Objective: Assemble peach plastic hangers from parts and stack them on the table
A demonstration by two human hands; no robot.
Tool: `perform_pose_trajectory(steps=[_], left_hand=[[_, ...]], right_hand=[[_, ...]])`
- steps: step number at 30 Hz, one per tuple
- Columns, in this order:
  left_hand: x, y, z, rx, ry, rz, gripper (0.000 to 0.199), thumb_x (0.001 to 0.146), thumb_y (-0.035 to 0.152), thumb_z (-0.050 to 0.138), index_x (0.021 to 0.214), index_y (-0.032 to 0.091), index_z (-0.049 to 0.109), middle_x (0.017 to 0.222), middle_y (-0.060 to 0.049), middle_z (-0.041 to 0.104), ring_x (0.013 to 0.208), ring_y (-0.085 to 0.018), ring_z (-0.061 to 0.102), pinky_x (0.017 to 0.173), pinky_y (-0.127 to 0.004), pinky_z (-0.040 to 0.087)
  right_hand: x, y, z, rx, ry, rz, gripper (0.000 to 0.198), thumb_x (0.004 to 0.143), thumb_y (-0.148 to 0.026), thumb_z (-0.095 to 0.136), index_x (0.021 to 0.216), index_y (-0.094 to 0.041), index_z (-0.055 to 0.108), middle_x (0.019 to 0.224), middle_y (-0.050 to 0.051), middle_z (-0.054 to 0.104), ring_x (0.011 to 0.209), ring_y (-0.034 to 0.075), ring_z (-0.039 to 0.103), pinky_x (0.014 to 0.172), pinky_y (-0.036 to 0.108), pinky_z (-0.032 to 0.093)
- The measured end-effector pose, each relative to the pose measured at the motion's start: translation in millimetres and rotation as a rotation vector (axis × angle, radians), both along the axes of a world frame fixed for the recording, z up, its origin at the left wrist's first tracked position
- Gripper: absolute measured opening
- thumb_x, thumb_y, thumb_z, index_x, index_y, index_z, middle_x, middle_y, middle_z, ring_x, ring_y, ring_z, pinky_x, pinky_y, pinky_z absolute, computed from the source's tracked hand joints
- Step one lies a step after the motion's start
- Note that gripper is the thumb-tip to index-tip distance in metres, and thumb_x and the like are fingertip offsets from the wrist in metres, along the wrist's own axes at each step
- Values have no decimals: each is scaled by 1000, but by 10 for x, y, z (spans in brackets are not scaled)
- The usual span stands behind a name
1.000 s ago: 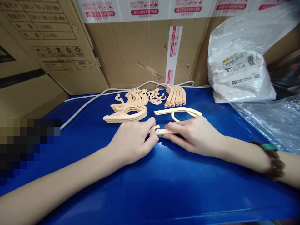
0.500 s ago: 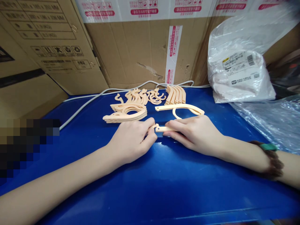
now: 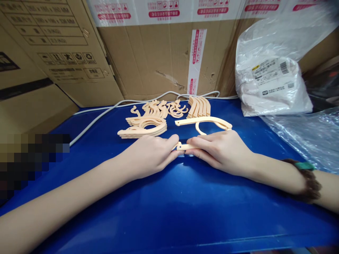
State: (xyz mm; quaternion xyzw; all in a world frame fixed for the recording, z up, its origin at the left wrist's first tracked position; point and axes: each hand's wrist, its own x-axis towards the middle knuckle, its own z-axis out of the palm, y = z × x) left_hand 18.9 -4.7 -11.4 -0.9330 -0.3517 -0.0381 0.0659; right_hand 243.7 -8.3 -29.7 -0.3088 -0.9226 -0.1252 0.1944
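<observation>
My right hand is closed on a cream plastic hanger arm, whose holed end sticks out to the left past the fingertips. My left hand pinches a small cream piece that looks like a hanger hook. The fingers hide most of it; its tip meets the arm's holed end. Just behind my right hand lies a loose hanger arm with a curved piece under or beside it. Behind my left hand stands a stack of cream hanger parts.
Several S-shaped hooks, a small heap of curved hooks and a row of hanger arms lie at the back of the blue table. Behind them run a white cable and cardboard boxes. A white plastic bag stands right.
My left hand has shifted slightly right, its fingers straighter, bringing the small piece against the arm's holed end. My right hand has barely moved.
</observation>
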Motion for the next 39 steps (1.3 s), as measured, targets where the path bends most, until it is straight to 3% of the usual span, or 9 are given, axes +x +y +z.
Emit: perform_pose_trajectory(steps=[15,22,30,39], left_hand=[[7,-5,-29,286,169,-59,28,100,30,31,83,18,49,55,0,54,45,-16,54,41,-27,20],[21,-15,-22,302,181,-43,30,101,32,31,83,17,50,63,-5,60,53,-20,61,43,-28,25],[-2,-39,-56,148,1,-17,28,98,38,34,84,18,50,61,-2,60,54,-21,59,47,-29,28],[3,-22,1,39,-6,32,33,101,42,31,83,20,48,67,-2,62,62,-23,61,52,-29,31]], right_hand=[[-10,7,12,-110,29,10,38,102,-40,37,81,-19,60,64,-1,66,55,12,59,51,25,27],[-2,27,35,-229,44,-9,40,101,-45,36,81,-19,60,66,-1,66,58,12,61,54,25,29],[22,40,33,-99,36,60,37,101,-40,39,85,-18,63,69,-2,67,60,11,63,53,25,30],[83,100,40,65,-38,47,38,102,-40,37,97,-20,69,79,0,74,63,13,66,53,28,30]])
